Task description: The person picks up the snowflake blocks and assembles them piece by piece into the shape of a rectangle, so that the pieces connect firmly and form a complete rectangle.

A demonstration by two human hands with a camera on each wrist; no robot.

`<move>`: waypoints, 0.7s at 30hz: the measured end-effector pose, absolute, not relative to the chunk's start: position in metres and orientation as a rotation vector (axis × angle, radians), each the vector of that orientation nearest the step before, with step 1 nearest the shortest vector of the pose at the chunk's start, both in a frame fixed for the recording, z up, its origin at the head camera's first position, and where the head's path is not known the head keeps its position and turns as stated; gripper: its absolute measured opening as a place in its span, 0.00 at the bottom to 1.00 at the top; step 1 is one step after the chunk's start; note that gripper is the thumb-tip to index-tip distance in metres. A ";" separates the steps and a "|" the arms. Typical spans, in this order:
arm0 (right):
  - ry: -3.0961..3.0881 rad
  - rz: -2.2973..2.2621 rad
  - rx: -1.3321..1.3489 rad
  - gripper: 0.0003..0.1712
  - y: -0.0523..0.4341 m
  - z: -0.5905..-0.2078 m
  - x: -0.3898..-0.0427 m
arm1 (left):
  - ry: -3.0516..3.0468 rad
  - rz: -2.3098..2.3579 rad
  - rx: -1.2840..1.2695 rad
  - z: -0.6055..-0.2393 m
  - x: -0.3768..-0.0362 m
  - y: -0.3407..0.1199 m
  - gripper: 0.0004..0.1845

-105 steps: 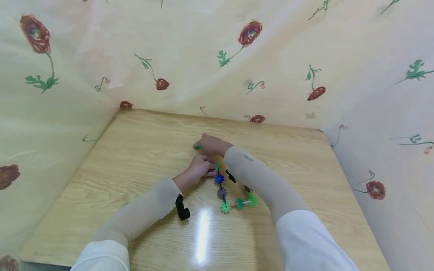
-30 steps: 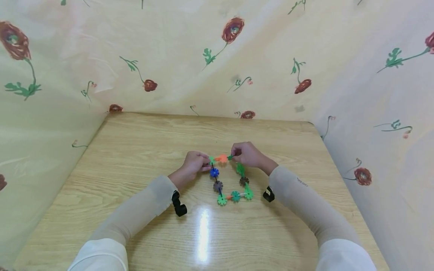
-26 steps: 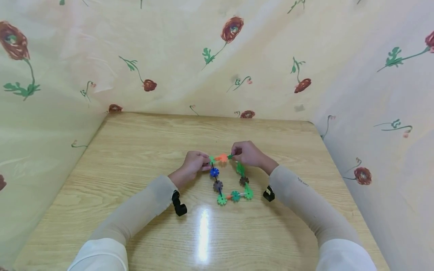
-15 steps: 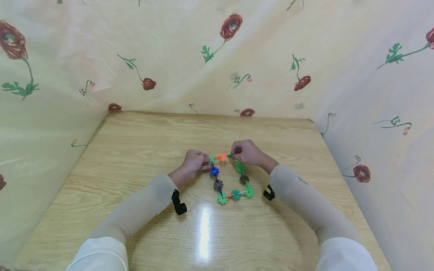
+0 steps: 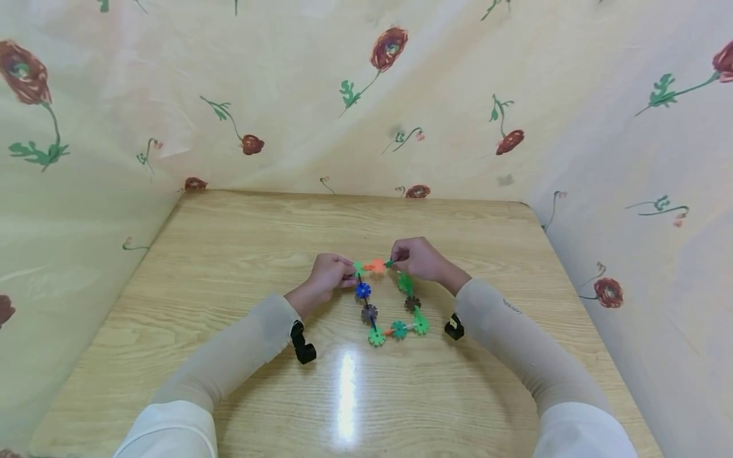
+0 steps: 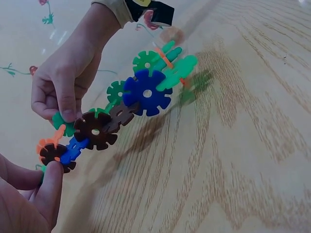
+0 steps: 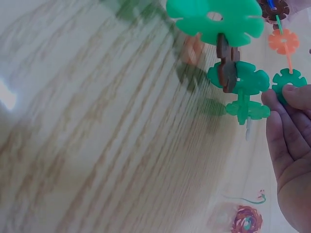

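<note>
Wooden table (image 5: 229,254) (flowered cloth (image 5: 286,95) behind).

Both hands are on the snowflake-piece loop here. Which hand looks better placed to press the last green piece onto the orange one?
Probably the right hand: it pinches the green end piece just beside the orange piece. The left hand grips the loop at the opposite corner, seemingly only steadying it.

Table (image 5: 240,254): light wood-grain, glossy, with glare streak. Toy discs (image 5: 399,329): smooth coloured plastic, slightly shiny. Backdrop (image 5: 321,95): thin cloth with printed flowers, wrinkled, soft sheen. Sleeves (image 5: 240,350): matt beige knit.
</note>
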State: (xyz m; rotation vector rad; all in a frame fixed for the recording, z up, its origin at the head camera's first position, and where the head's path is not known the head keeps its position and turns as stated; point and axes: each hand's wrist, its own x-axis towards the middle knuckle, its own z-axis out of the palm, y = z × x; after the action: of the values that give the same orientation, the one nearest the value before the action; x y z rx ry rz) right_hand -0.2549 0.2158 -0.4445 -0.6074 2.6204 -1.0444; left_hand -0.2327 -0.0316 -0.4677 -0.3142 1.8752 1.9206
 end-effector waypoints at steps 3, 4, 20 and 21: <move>2.631 -1.027 -0.618 0.03 0.216 -0.445 -0.255 | 1.876 1.918 -0.318 -0.468 -0.233 -0.031 0.12; 2.634 -1.017 -0.628 0.03 0.217 -0.445 -0.255 | 1.878 1.917 -0.316 -0.468 -0.233 -0.031 0.12; 2.705 -0.967 -0.696 0.03 0.217 -0.455 -0.256 | 1.981 1.873 -0.300 -0.469 -0.237 -0.025 0.12; 2.708 -0.972 -0.687 0.03 0.217 -0.456 -0.255 | 1.984 1.873 -0.296 -0.469 -0.237 -0.025 0.12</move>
State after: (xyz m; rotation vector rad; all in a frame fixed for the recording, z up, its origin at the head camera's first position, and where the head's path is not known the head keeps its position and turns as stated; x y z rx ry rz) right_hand -0.2552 0.2172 -0.4560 -0.6871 2.7080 -0.9724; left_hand -0.2368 -0.0245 -0.4691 -0.2961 1.9843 1.8730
